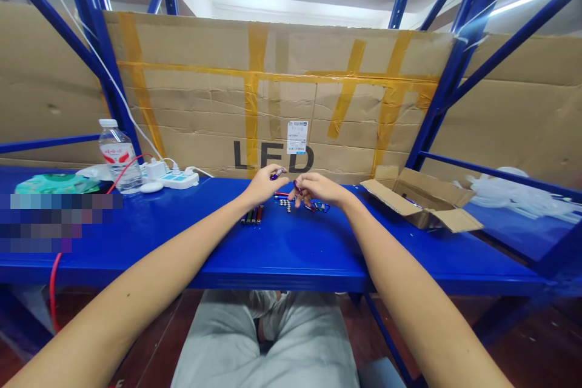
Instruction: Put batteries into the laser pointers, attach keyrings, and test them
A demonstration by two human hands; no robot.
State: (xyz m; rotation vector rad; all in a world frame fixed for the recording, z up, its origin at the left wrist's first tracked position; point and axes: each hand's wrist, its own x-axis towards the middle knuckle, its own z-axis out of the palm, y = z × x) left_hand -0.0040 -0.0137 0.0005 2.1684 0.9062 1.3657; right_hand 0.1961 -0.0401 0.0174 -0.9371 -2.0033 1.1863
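My left hand [266, 184] is raised over the blue table and closed on a small dark purple tube [276, 176] with a silvery end. Just right of it, my right hand [321, 187] pinches a small purplish piece [297, 188] between thumb and fingers; its exact kind is too small to make out. Beneath the hands lie small silvery pieces [285, 203] in short rows and a few thin red and blue tubes [280, 196]. Several coloured carabiners [318, 207] rest below my right hand. A row of dark, green and red tubes [253, 215] lies below my left hand.
An open cardboard box [422, 197] stands at the right. A plastic bottle [120, 157], a white power strip [175, 177] and a green packet [57, 183] are on the left. A taped cardboard panel [204, 109] closes off the back of the blue table [291, 254].
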